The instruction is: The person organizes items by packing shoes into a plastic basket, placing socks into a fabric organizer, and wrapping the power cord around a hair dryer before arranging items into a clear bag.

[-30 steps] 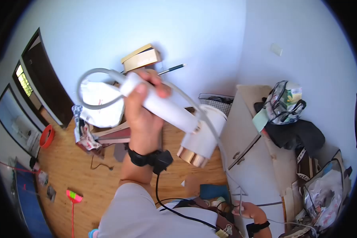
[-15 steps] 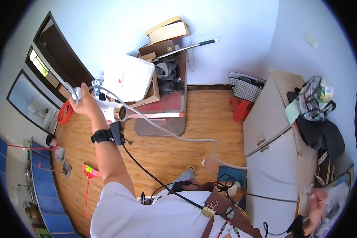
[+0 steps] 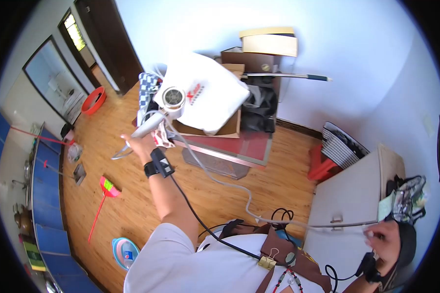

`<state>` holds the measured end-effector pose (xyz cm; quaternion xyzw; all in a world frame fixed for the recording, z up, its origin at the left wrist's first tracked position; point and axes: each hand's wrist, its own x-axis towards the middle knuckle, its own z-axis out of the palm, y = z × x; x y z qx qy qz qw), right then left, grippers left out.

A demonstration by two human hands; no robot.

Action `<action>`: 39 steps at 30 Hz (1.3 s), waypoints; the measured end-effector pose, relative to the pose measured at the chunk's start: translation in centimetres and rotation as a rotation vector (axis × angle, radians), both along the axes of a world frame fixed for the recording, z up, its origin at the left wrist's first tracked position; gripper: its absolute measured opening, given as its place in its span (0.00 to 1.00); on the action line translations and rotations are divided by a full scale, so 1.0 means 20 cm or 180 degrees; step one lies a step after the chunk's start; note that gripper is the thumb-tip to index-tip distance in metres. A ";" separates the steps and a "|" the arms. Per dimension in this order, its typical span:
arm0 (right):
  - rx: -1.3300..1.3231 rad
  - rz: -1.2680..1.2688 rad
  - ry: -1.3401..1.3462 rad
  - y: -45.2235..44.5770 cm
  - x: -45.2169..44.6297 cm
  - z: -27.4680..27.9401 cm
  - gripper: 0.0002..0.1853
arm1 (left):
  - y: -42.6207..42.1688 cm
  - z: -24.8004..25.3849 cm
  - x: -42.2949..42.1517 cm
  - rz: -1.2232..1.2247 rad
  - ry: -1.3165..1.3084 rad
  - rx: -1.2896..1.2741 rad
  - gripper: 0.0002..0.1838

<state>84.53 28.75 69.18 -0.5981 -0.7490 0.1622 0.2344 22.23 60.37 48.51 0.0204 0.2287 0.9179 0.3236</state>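
Note:
My left hand (image 3: pixel 141 148) is closed around the handle of a white hair dryer (image 3: pixel 151 123). The dryer's round end with a dark grille faces up, in front of a white padded bag (image 3: pixel 205 93) on the red-topped table. From the handle a grey cord (image 3: pixel 220 181) loops across the floor area toward the right side. My right hand (image 3: pixel 385 240) is at the lower right beside the pale cabinet, its fingers curled on the far part of this cord. Any plug there cannot be made out.
The table (image 3: pixel 249 146) also bears boxes (image 3: pixel 269 45), dark bags and a pole (image 3: pixel 288 75). A pale cabinet (image 3: pixel 347 195) stands right, near a red stool (image 3: pixel 322 163) with a checked basket. A red broom (image 3: pixel 99 212) and blue basin (image 3: pixel 124 251) are on the floor.
The view has turned left, showing the blue basin. The hair dryer has tilted, its round end now up instead of to the right. My right hand has come up, fingers at the cord.

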 end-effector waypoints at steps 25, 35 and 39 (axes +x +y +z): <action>0.1013 0.2658 0.2708 0.76 -0.49 0.21 0.10 | -0.05 0.08 1.02 -0.0315 0.2342 -0.0968 0.18; -0.1318 0.1375 0.0978 0.49 -0.01 -0.24 0.10 | 0.26 0.20 0.84 -0.0478 -0.0309 -0.0021 0.30; -0.2031 -0.0657 0.0865 0.51 0.24 -0.77 0.12 | 0.31 0.34 0.89 -0.1242 -0.0479 0.0703 0.32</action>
